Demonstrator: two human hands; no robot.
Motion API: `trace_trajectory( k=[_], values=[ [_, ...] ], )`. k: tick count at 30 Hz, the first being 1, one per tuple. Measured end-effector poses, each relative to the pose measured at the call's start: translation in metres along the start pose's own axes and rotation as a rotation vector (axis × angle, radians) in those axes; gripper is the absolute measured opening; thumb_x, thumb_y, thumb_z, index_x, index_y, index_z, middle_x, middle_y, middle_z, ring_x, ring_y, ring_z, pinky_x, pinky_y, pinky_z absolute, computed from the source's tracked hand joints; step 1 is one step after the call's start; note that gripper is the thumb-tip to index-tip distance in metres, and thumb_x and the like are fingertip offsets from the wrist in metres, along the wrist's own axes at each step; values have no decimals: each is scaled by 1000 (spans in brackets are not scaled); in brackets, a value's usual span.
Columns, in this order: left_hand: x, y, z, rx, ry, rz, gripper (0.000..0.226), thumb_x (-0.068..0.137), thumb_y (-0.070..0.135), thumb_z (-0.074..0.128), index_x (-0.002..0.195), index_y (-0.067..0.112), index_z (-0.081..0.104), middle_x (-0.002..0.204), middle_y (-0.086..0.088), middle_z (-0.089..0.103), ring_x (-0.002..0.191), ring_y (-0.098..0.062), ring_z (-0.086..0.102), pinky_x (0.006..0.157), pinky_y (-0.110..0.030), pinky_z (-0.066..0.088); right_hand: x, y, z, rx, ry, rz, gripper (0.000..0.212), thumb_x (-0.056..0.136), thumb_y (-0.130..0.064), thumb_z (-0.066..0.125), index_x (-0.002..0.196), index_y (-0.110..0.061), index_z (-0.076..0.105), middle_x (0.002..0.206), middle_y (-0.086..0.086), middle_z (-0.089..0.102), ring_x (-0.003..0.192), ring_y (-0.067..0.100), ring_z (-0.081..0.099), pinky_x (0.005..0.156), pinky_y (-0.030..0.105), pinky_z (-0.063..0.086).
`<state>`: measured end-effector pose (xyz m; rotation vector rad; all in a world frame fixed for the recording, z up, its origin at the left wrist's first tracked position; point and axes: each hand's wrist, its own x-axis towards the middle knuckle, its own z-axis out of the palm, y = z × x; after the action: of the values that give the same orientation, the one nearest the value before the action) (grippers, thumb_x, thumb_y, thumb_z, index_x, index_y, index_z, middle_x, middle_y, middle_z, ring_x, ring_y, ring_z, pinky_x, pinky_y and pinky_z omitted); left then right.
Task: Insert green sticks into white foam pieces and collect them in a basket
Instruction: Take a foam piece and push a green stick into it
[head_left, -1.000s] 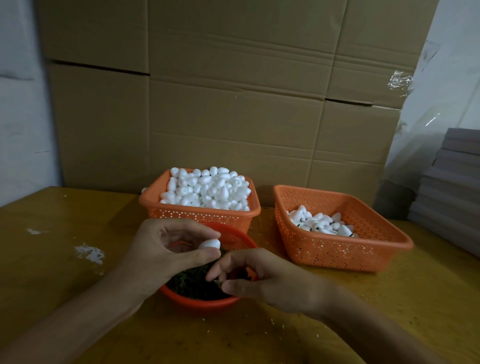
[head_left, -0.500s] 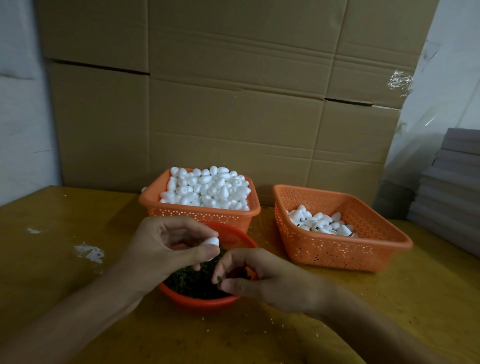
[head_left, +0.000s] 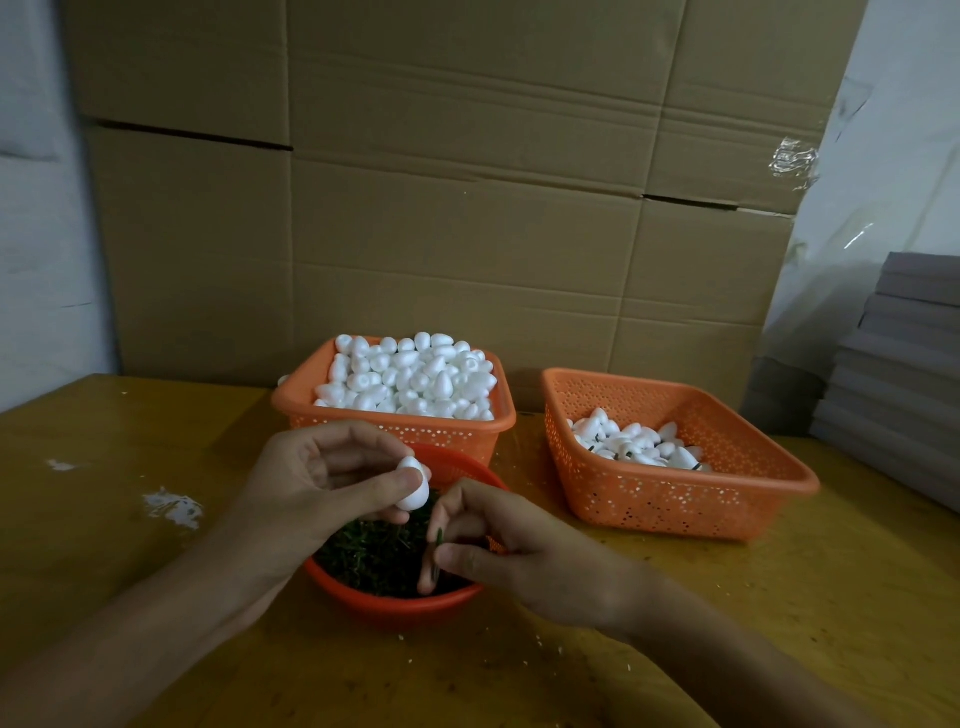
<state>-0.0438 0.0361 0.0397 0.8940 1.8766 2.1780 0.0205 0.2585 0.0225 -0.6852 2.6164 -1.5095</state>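
The red bowl (head_left: 395, 605) before me is full of green sticks (head_left: 374, 556). Just behind it, the full basket (head_left: 311, 410) is heaped with white foam pieces (head_left: 410, 376). Right of the bowl, the collecting basket (head_left: 675, 499) holds a few finished pieces (head_left: 634, 447). Over the bowl, my left hand (head_left: 317, 483) pinches one foam piece (head_left: 413, 486), and my right hand (head_left: 519, 551) pinches a single stick (head_left: 437, 545) just below it.

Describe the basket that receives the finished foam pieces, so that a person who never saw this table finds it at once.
On the yellow table, before the cardboard wall, two square orange baskets stand side by side. It is the right basket. It holds only a thin layer of foam pieces, some with dark stems, while the left basket is heaped above its rim.
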Motion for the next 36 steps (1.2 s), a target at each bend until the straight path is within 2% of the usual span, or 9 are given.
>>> trace_trajectory(
  k=[3, 5, 8, 10, 13, 17, 21, 30, 36],
  values=[
    [1, -1, -1, -11, 0, -4, 33, 66, 34, 94, 92, 20, 80, 102, -16, 80, 91, -30, 79, 70, -27, 63, 0, 2, 0, -31, 18, 18, 15, 106, -21, 60, 118, -14, 55, 102, -6, 75, 107, 11, 68, 116, 68, 30],
    [0, 0, -1, -8, -4, -4, 38, 64, 38, 92, 97, 22, 80, 103, -15, 80, 91, -30, 79, 72, -27, 63, 0, 2, 0, -52, 32, 17, 19, 104, -23, 62, 121, -18, 56, 99, -12, 74, 106, 5, 67, 117, 67, 29],
    [1, -1, -1, 9, -17, 12, 31, 71, 32, 94, 98, 22, 82, 104, -14, 81, 95, -29, 79, 74, -27, 63, 1, 1, 1, -29, 56, -3, 22, 103, -18, 65, 123, -16, 57, 98, -10, 75, 104, 5, 68, 114, 53, 41],
    [0, -2, 0, 20, -9, 18, 27, 72, 25, 90, 97, 20, 83, 102, -14, 81, 96, -29, 79, 74, -27, 63, 0, 2, 2, 24, 72, -8, 24, 102, -12, 66, 123, -11, 54, 97, -5, 76, 103, 10, 70, 107, 42, 49],
    [-2, 0, 2, 69, -8, 25, 27, 68, 25, 86, 94, 21, 84, 99, -12, 81, 89, -28, 79, 73, -26, 63, -1, 4, 4, 90, 103, -13, 26, 100, -4, 68, 117, -3, 47, 96, 1, 76, 102, 17, 73, 99, 35, 54],
    [-3, 3, 3, 155, -41, 18, 21, 71, 22, 85, 92, 24, 84, 95, -10, 81, 81, -26, 79, 70, -24, 62, -1, 2, 6, 147, 121, -39, 30, 98, 2, 68, 113, 5, 41, 96, 10, 75, 99, 21, 73, 98, 38, 56],
    [-4, 6, 5, 199, -66, 12, 21, 70, 24, 86, 91, 24, 84, 92, -10, 81, 76, -25, 78, 69, -23, 61, -1, 1, 7, 149, 141, -50, 32, 98, 3, 68, 110, 5, 39, 98, 14, 76, 99, 21, 73, 96, 33, 56],
    [-6, 7, 10, 320, -116, 4, 19, 69, 24, 87, 88, 26, 83, 86, -8, 81, 75, -25, 79, 75, -29, 64, 0, 3, 12, 107, 182, -70, 39, 96, -3, 72, 99, -11, 35, 101, 16, 79, 103, 19, 76, 101, 52, 53],
    [-6, 7, 8, 325, -127, 1, 18, 70, 24, 87, 87, 27, 83, 88, -8, 81, 76, -25, 79, 73, -26, 63, -1, 3, 17, 181, 244, -36, 43, 94, 2, 74, 99, -13, 34, 98, 14, 80, 98, 23, 78, 94, 41, 57]
  ],
)
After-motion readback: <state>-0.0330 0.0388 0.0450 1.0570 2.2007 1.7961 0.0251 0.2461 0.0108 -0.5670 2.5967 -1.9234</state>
